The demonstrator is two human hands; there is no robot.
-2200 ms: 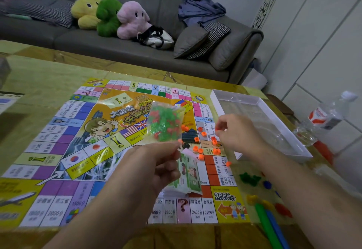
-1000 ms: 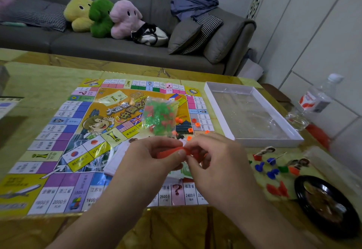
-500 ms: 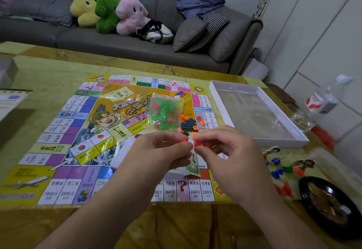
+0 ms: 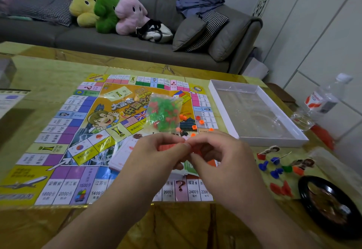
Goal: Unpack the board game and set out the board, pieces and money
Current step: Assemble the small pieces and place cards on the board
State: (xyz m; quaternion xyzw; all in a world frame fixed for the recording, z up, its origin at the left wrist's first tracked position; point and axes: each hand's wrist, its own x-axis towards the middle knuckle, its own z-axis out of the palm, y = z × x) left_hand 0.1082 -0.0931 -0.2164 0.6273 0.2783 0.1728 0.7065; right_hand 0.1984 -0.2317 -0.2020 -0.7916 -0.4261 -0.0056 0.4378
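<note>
The game board [image 4: 58,131] lies unfolded on the table. Above its near edge my left hand [image 4: 156,154] and my right hand [image 4: 219,156] meet, and both pinch the edge of a clear bag of green and red pieces [image 4: 163,113] that stands up from my fingers. Several loose orange pieces [image 4: 195,123] lie on the board behind my hands. Paper money and cards [image 4: 125,156] lie under my hands, mostly hidden. Coloured pawns and character tokens [image 4: 278,168] lie on the table to the right of the board.
The white box tray [image 4: 223,101] sits right of the board. A black round dish [image 4: 331,205] is at the near right, a plastic bottle [image 4: 323,99] at the far right. A grey sofa with plush toys [image 4: 105,11] runs behind the table.
My right hand came from over the loose orange pieces to join my left hand at the bag. Since then both hands have stayed together at the bag's edge.
</note>
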